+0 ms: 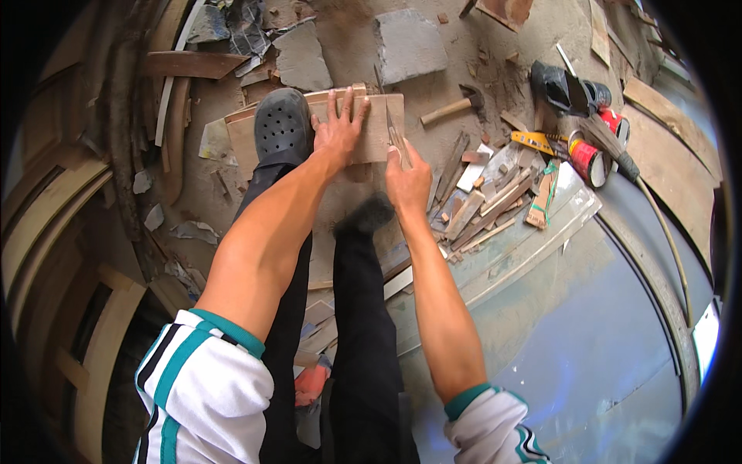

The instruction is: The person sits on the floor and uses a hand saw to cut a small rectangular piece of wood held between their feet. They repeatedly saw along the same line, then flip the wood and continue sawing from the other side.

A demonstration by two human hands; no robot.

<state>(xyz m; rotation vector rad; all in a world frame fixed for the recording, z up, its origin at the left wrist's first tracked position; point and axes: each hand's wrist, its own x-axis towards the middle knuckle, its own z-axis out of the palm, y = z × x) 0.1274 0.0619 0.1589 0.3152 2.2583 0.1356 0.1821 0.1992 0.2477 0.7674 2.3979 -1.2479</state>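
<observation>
A pale wooden board (376,124) lies crosswise, with other wood pieces beneath it. My left hand (338,133) is pressed flat on the board, its fingers spread. Beside that hand, my left foot in a dark clog with holes (282,124) stands on the wood. My right hand (409,176) is closed round the grip of a narrow, pointed tool (393,127) that looks like a hand saw seen nearly edge-on. Its blade rests at the board's right part. My fingers hide most of the grip.
A hammer (452,106) lies right of the board. Wood offcuts (495,193) are heaped nearer, beside a grey sheet (556,332). A corded power tool (610,147) and a red can (585,161) sit at the right. Broken slabs (410,46) lie beyond; planks (54,224) stand at left.
</observation>
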